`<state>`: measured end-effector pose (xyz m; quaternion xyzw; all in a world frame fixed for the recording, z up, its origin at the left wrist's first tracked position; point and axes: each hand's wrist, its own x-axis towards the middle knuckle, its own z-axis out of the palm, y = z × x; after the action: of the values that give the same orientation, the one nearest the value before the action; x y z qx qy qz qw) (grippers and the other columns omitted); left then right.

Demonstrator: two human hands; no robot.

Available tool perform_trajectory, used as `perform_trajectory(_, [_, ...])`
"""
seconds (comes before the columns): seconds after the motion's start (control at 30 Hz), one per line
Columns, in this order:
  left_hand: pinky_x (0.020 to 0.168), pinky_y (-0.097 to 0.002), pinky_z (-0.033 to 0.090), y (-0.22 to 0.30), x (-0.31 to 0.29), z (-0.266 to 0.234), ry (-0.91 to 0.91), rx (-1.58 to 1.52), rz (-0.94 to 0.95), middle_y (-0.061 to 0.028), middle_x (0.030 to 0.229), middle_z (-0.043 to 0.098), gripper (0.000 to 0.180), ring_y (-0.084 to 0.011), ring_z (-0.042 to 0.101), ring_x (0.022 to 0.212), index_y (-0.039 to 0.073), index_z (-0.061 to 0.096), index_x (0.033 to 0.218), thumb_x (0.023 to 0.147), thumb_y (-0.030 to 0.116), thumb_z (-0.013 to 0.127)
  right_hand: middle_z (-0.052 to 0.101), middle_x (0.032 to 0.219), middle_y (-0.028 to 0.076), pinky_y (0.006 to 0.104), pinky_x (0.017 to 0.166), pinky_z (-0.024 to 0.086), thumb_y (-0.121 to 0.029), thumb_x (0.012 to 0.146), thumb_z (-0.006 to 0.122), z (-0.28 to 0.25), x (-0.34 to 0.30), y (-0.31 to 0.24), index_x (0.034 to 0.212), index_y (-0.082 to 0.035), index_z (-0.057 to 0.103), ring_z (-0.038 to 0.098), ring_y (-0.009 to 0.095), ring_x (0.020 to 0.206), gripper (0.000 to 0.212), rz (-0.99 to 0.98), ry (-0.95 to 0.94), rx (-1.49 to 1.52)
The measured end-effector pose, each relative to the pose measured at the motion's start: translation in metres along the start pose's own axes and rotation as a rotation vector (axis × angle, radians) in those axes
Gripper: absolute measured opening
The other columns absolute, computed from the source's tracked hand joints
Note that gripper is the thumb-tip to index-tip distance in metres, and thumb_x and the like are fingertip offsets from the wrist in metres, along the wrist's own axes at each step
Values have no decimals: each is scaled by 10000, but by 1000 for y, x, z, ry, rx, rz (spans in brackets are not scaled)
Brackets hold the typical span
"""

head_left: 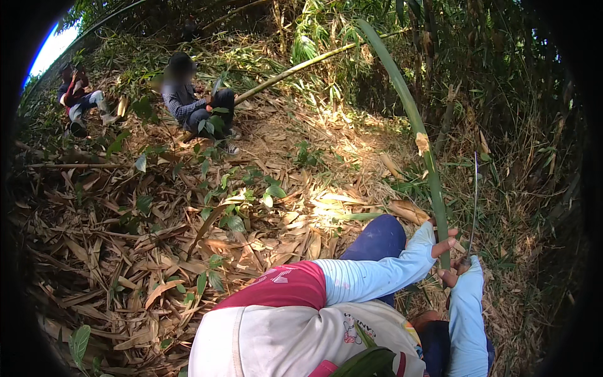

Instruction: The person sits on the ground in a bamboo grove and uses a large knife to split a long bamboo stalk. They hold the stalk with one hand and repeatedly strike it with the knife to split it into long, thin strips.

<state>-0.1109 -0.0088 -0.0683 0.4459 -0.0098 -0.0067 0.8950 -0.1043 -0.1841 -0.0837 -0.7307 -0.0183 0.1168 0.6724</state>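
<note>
A long green bamboo pole (pixel 433 182) rises from between my hands and curves up and away to the far right, with a pale scraped patch (pixel 422 144) partway along it. My left hand (pixel 443 245) is closed around its near part, in a light blue sleeve. Just below, my right hand (pixel 460 269) is closed round the handle of a long knife (pixel 475 195). Its thin blade points upward, seen nearly edge-on, to the right of the pole. Fingers of my right hand come close to the bamboo; whether they touch it I cannot tell.
Dry bamboo leaves (pixel 151 251) and small green plants cover the ground. One person (pixel 188 100) sits ahead beside a leaning bamboo pole (pixel 308 63); another person (pixel 85 97) sits farther left. Dense bamboo (pixel 502 94) stands at right. My bent knee (pixel 380 235) is beside my left arm.
</note>
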Motion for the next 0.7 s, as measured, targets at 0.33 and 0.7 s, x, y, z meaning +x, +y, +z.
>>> perform_trajectory(0.33, [1036, -367, 431, -10, 1, -20, -47, 195, 107, -179, 1293, 545, 725, -222, 502, 1251, -8, 368, 1353, 812, 224, 791, 611, 1090, 149, 334, 791, 535, 46, 603, 824, 2, 15, 5, 1314, 90, 351, 622, 198, 963, 855, 63, -169, -237])
perform_trajectory(0.7, [928, -388, 436, 83, -20, -65, 6, 951, 982, -151, 1104, 571, 332, -260, 560, 1032, 66, 565, 1020, 787, 177, 774, 625, 1051, 138, 265, 756, 501, 127, 665, 745, -24, -2, -37, 1222, 52, 416, 608, 162, 920, 651, -63, 146, -405])
